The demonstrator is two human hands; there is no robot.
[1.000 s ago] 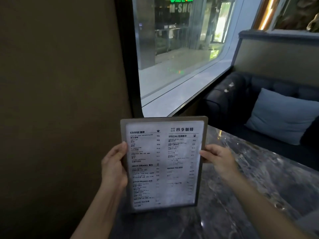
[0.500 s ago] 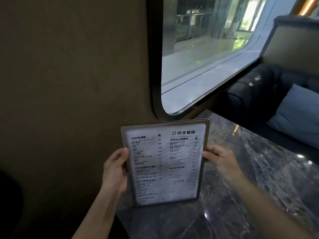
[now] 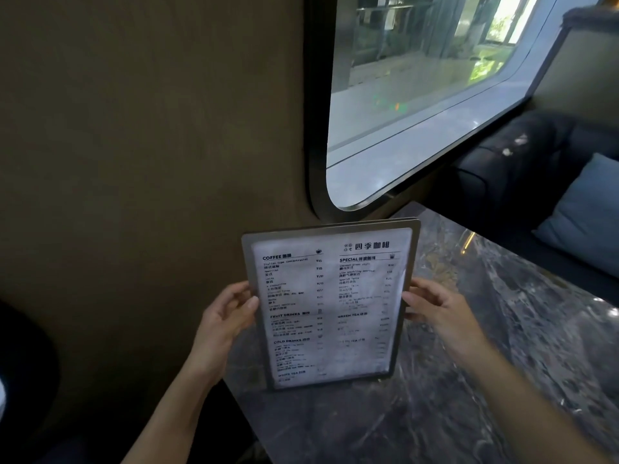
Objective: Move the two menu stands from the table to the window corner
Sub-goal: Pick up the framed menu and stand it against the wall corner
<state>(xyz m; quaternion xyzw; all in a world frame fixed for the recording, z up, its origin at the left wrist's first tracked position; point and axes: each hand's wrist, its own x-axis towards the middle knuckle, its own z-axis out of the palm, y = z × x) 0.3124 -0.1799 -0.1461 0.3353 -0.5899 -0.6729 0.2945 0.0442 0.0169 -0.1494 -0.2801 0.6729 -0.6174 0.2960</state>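
We are gripping the grey-framed rectangular menu stand (image 3: 330, 306) by its side edges, left hand (image 3: 225, 324) and right hand (image 3: 440, 316) fingers closed on it, upright on the dark marble desk (image 3: 485, 380) below the window (image 3: 418, 95) corner; reading "COFFEE", "SPECIAL", "FRUIT DRINKS".

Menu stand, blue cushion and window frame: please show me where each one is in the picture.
menu stand (image 3: 330, 306), head view, on the middle of the printed page.
blue cushion (image 3: 584, 216), head view, on its front face.
window frame (image 3: 315, 135), head view, on its dark left upright.
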